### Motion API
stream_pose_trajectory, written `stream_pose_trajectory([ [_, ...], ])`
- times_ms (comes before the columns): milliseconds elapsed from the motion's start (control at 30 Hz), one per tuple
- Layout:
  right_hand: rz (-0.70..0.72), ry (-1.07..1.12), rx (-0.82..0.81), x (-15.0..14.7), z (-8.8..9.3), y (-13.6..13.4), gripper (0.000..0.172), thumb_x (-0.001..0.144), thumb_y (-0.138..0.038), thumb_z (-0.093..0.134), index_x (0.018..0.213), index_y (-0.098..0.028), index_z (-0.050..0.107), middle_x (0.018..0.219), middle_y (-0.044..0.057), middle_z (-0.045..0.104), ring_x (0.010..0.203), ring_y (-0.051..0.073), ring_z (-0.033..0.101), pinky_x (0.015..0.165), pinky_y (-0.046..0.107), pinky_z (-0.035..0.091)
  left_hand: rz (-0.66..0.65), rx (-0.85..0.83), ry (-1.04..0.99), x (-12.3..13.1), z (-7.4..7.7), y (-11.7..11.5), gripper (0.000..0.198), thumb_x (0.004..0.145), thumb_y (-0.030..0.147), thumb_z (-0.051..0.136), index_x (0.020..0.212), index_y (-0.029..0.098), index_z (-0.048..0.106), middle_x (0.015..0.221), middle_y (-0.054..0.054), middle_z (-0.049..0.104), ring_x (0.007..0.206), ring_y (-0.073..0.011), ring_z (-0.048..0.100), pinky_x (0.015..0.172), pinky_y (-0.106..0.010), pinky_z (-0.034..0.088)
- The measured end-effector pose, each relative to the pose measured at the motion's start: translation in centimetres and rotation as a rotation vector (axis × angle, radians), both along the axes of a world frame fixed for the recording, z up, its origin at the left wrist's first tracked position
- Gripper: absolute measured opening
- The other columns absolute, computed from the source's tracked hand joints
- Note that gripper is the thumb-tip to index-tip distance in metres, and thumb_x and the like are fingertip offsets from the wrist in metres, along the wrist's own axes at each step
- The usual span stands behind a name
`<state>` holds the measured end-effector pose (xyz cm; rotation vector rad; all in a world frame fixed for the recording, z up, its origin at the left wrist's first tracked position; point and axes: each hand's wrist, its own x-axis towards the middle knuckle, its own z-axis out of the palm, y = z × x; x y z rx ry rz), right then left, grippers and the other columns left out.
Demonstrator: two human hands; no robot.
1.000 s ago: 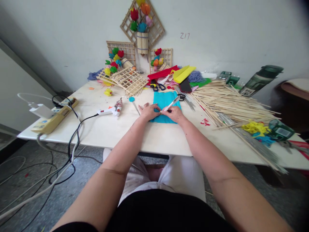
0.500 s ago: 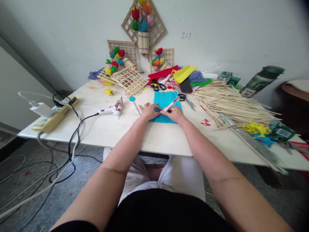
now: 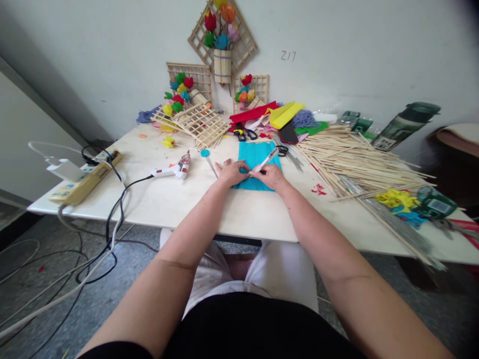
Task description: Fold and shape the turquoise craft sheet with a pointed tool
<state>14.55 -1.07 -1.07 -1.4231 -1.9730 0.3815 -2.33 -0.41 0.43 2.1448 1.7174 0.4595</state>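
A turquoise sheet of felt [image 3: 258, 154] lies flat on the white table [image 3: 194, 199] in front of me. My left hand [image 3: 231, 172] rests on the sheet's left near edge, fingers spread and pressing it down. My right hand [image 3: 272, 176] is closed around a white pen [image 3: 266, 160], whose tip touches the sheet close to my left fingers. The pen's far end points up and to the right.
A glue gun [image 3: 172, 171] lies left of the sheet, its cord running to a power strip [image 3: 84, 182]. Black scissors [image 3: 281, 149] and a large heap of bamboo sticks [image 3: 352, 159] lie to the right. Lattice panels with felt flowers [image 3: 194, 117] stand at the back.
The pen in my right hand has tilted slightly; both hands stay at the near edge of the turquoise sheet. The view has shifted a little.
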Motion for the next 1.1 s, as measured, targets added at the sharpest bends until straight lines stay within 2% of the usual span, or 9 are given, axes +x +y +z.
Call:
stream_pose_trajectory([
  [467, 0.016, 0.027, -0.013, 0.09, -0.05, 0.08, 0.023, 0.072, -0.04, 0.064, 0.08, -0.02, 0.073, 0.077, 0.003, 0.071, 0.075, 0.018, 0.064, 0.069, 0.028, 0.047, -0.004, 0.0, 0.006, 0.0, -0.04, 0.07, 0.03, 0.071, 0.048, 0.06, 0.098, 0.038, 0.065, 0.137, 0.01, 0.045, 0.135, -0.0353, 0.02, 0.103, -0.066, -0.003],
  [633, 0.035, 0.124, -0.015, 0.33, -0.58, 0.43, 0.024, 0.072, -0.04, 0.064, 0.081, -0.019, 0.072, 0.077, 0.003, 0.07, 0.074, 0.017, 0.064, 0.07, 0.026, 0.048, -0.001, 0.006, 0.01, 0.04, -0.1, 0.05, 0.03, 0.071, 0.051, 0.06, 0.097, 0.038, 0.065, 0.137, 0.011, 0.045, 0.135, -0.0347, 0.02, 0.103, -0.067, -0.003],
  [867, 0.039, 0.234, 0.105, -0.13, -0.04, 0.19, 0.033, 0.073, -0.047, 0.06, 0.077, -0.016, 0.071, 0.076, 0.005, 0.07, 0.071, 0.017, 0.063, 0.065, 0.025, 0.048, 0.001, 0.005, 0.021, 0.07, 0.11, -0.05, 0.029, 0.07, 0.048, 0.061, 0.097, 0.038, 0.065, 0.137, 0.01, 0.046, 0.134, -0.0345, 0.021, 0.104, -0.066, -0.001],
  [967, 0.076, 0.261, 0.058, -0.53, -0.08, 0.32, 0.035, 0.074, -0.049, 0.059, 0.079, -0.016, 0.071, 0.072, 0.004, 0.07, 0.068, 0.016, 0.063, 0.064, 0.024, 0.048, 0.006, -0.002, 0.027, 0.11, 0.18, -0.08, 0.032, 0.07, 0.047, 0.061, 0.101, 0.038, 0.065, 0.138, 0.009, 0.045, 0.134, -0.0337, 0.021, 0.105, -0.064, -0.001],
  [1100, 0.059, 0.25, 0.018, -0.61, -0.39, 0.54, 0.034, 0.073, -0.048, 0.06, 0.079, -0.017, 0.071, 0.072, 0.004, 0.07, 0.07, 0.017, 0.064, 0.067, 0.026, 0.049, -0.005, -0.022, 0.027, 0.08, 0.31, -0.1, 0.036, 0.069, 0.048, 0.061, 0.104, 0.039, 0.063, 0.138, 0.01, 0.044, 0.135, -0.0342, 0.02, 0.104, -0.065, -0.005],
])
